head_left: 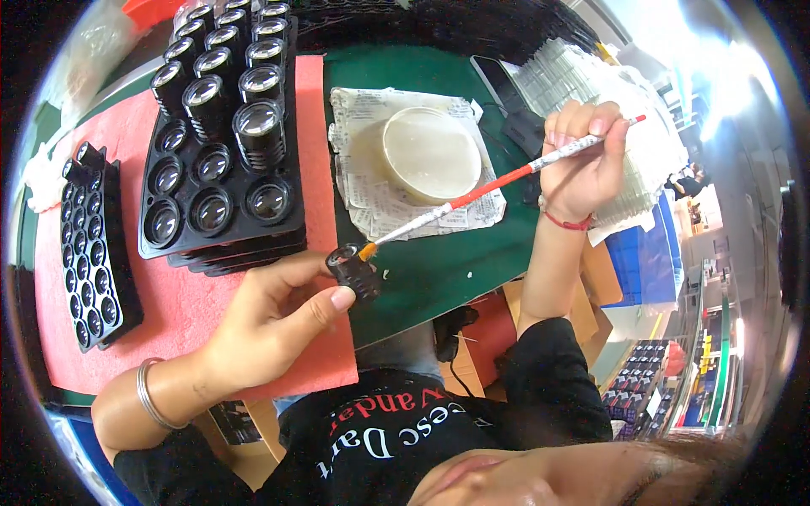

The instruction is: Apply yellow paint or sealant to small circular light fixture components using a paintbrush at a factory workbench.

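Observation:
My left hand (283,316) pinches a small black ribbed lens barrel (361,278) between thumb and fingers, its round opening turned up. In my right hand (584,160) is a thin paintbrush (494,185) with a red and white handle, gripped near its far end. The brush's orange-brown bristles reach the rim of the barrel; whether they touch it I cannot tell. Just beyond, a round bowl (432,156) with whitish contents stands on a printed paper pad (359,207).
Left of the pad, a black tray (245,240) carries lenses and upright lens barrels on a pink foam sheet (169,325). A smaller black tray (94,253) of lenses lies farther left. Stacked clear plastic trays (582,76) stand at the back right of the green table (405,295).

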Demonstrator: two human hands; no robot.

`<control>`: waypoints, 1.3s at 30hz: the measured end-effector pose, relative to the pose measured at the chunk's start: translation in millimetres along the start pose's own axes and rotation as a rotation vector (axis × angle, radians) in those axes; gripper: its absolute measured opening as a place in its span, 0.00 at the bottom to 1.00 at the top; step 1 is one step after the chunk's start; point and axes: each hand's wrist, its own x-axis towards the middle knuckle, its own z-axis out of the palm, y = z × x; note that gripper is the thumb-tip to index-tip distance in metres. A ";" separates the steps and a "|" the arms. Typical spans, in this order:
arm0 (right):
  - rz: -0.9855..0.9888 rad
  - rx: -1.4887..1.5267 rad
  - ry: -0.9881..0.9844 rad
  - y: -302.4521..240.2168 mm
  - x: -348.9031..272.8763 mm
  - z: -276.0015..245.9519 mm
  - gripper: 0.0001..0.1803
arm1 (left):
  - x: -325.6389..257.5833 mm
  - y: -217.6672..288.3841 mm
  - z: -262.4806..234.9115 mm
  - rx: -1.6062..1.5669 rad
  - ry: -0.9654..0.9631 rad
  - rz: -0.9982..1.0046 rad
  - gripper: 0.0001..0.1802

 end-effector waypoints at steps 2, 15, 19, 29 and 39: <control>-0.037 -0.088 -0.004 2.9 0.0 -1.0 0.15 | 0.1 1.5 0.8 -0.002 -0.005 0.033 0.17; -0.007 0.009 0.201 -0.7 2.9 -11.1 0.16 | -31.5 77.2 -31.1 0.671 0.006 0.675 0.15; -0.002 0.012 0.217 5.1 5.9 -2.9 0.15 | -90.7 99.9 -104.6 0.764 0.488 0.903 0.23; 0.041 0.022 0.307 4.3 8.1 -6.8 0.16 | -116.2 41.9 -274.9 1.124 1.069 0.198 0.17; 0.042 0.017 0.296 6.7 9.3 -6.6 0.16 | -115.1 36.5 -270.0 1.135 0.915 0.156 0.16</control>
